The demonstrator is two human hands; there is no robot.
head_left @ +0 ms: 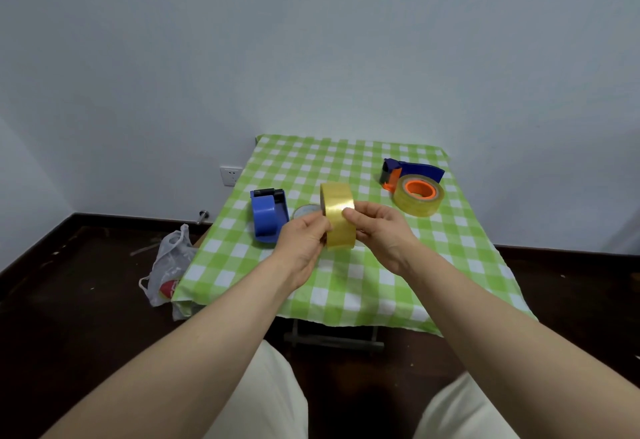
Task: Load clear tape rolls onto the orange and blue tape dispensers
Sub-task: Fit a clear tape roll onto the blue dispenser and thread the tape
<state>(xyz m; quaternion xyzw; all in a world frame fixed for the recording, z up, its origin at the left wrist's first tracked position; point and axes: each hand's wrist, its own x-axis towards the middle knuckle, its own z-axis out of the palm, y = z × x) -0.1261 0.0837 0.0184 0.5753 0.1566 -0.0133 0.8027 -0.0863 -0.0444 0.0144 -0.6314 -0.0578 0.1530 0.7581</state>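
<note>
A yellowish clear tape roll (338, 212) is held upright on edge above the middle of the table. My left hand (304, 243) grips its left side and my right hand (379, 231) grips its right side, thumb on the outer face. The blue tape dispenser (268, 215) lies on the cloth just left of my hands. At the back right, the orange and blue dispenser (408, 172) lies flat with a clear tape roll (418, 198) around its orange hub. A small clear roll (304, 212) lies partly hidden behind my left hand.
The small table (346, 283) has a green and white checked cloth and stands against a pale wall. A white plastic bag (169, 265) lies on the dark floor by the table's left side. My knees in light trousers are below the frame's middle.
</note>
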